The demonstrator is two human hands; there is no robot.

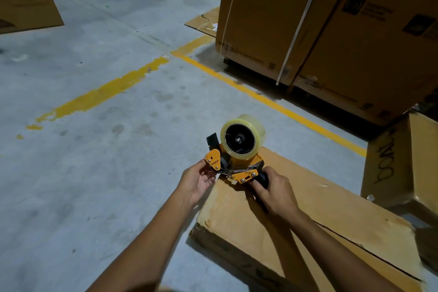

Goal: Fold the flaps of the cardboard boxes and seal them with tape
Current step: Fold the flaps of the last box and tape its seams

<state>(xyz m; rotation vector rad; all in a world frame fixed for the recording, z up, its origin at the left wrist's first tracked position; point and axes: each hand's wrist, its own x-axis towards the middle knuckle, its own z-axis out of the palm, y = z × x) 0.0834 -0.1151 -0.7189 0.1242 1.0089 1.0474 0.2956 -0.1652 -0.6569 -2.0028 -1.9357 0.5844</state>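
Tall printed cartons (pixel 331 19), strapped with white bands, stand on the rough grey concrete floor (pixel 94 173). Nearer lies a low, scuffed cardboard box (pixel 320 216) with its flaps shut. Above its far corner is an orange tape dispenser (pixel 237 168) carrying a clear, glossy tape roll (pixel 241 137). The right hand (pixel 275 191) is wrapped around the black handle, and the left hand (pixel 199 180) has curled fingers holding the front end.

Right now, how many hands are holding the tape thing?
2. The left hand holds the orange front end of the tape dispenser. The right hand grips its black handle, above the flat cardboard box. No other hands show.
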